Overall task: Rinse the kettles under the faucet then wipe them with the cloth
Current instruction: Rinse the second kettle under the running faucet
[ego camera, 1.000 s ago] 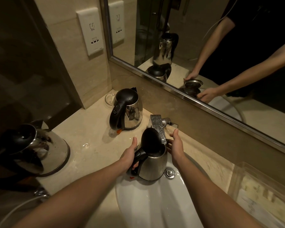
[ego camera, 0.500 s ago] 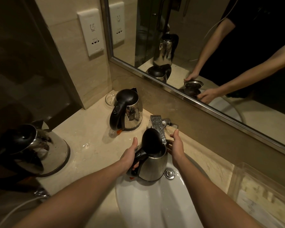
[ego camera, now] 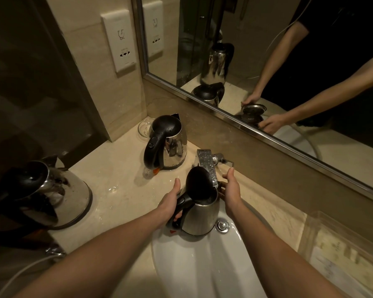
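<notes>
Item: kettle rinse, in progress.

- Sink [ego camera: 187,274]: white basin, directly below and on the near side of the faucet.
- Held kettle [ego camera: 200,218]: steel body, upright over the basin, long axis vertical. Its black lid [ego camera: 197,186] is hinged open and its mouth sits right under the tip of the faucet [ego camera: 207,166]. Whether water is running cannot be told.
- Left hand [ego camera: 170,203]: grasps the black handle on the side left of the faucet, thumb raised.
- Right hand [ego camera: 232,191]: fingers curve round the upper body on the side right of the faucet. It is the nearer hand to the faucet's lever, so judged best placed to work it.
- Large kettle [ego camera: 58,194]: far left of the faucet, on the counter.
- Second kettle [ego camera: 167,145]: just left of and behind the faucet, lid closed.
- Socket plate [ego camera: 120,39]: on the wall above and left of the faucet. It bears a symbol; the small print is unreadable.
- Brands: none legible on any kettle.
- Cloth: not in view.
</notes>
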The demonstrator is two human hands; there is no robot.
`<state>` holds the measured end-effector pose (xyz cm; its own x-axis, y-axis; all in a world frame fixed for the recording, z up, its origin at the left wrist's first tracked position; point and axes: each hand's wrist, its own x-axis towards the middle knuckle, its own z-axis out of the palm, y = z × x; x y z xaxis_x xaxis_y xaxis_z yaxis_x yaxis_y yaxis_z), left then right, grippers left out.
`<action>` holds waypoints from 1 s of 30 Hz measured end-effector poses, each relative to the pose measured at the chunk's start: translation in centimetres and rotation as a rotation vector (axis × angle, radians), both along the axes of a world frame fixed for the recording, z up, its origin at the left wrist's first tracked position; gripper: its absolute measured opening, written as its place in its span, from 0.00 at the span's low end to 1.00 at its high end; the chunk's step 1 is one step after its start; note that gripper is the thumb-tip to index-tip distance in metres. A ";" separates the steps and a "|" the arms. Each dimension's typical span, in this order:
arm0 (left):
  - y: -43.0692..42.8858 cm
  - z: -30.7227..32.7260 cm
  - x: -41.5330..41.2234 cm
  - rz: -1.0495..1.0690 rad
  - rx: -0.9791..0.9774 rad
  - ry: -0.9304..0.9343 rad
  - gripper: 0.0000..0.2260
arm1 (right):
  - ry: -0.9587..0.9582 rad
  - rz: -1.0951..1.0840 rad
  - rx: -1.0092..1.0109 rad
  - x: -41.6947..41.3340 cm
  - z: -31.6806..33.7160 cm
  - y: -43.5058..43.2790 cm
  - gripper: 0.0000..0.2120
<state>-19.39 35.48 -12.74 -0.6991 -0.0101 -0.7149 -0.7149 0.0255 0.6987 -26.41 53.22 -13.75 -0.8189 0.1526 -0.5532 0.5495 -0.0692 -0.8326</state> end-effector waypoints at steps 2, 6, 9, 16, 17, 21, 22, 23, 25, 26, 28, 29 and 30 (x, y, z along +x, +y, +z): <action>-0.1 0.0 0.0 -0.004 0.002 0.008 0.34 | 0.002 0.000 0.001 0.0 0.0 -0.1 0.39; -0.2 -0.3 0.1 -0.020 -0.004 0.018 0.36 | 0.002 -0.004 0.012 0.0 0.1 -0.2 0.40; -0.2 -0.3 0.1 -0.027 -0.010 0.017 0.37 | 0.004 -0.013 0.013 0.0 0.2 -0.2 0.40; -0.2 -0.3 -0.2 -0.028 0.000 -0.002 0.40 | 0.004 -0.067 0.021 0.1 0.5 -0.4 0.47; -0.2 -0.3 -0.3 -0.024 0.003 -0.005 0.39 | 0.003 -0.068 0.019 0.1 0.6 -0.4 0.46; -0.2 -0.1 -0.3 -0.019 -0.004 -0.025 0.39 | 0.006 -0.067 0.016 0.2 0.9 -0.4 0.43; -0.2 0.0 -0.3 -0.014 -0.003 -0.029 0.38 | 0.004 -0.070 0.016 0.2 0.9 -0.4 0.43; -0.2 0.1 -0.3 -0.010 -0.001 -0.032 0.37 | 0.004 -0.072 0.020 0.2 0.9 -0.4 0.43; -0.1 0.2 -0.3 -0.006 -0.003 -0.029 0.35 | 0.005 -0.077 0.026 0.1 0.8 -0.4 0.44; -0.1 0.2 -0.2 -0.006 -0.004 -0.028 0.34 | 0.004 -0.078 0.027 0.1 0.7 -0.4 0.45; -0.1 0.2 -0.3 -0.004 -0.005 -0.034 0.35 | 0.005 -0.077 0.027 0.1 0.7 -0.4 0.45; -0.1 0.1 -0.3 -0.003 -0.008 -0.039 0.36 | 0.006 -0.077 0.023 0.1 0.8 -0.4 0.45; -0.2 0.0 -0.3 -0.003 -0.009 -0.044 0.37 | 0.006 -0.076 0.017 0.1 0.8 -0.4 0.44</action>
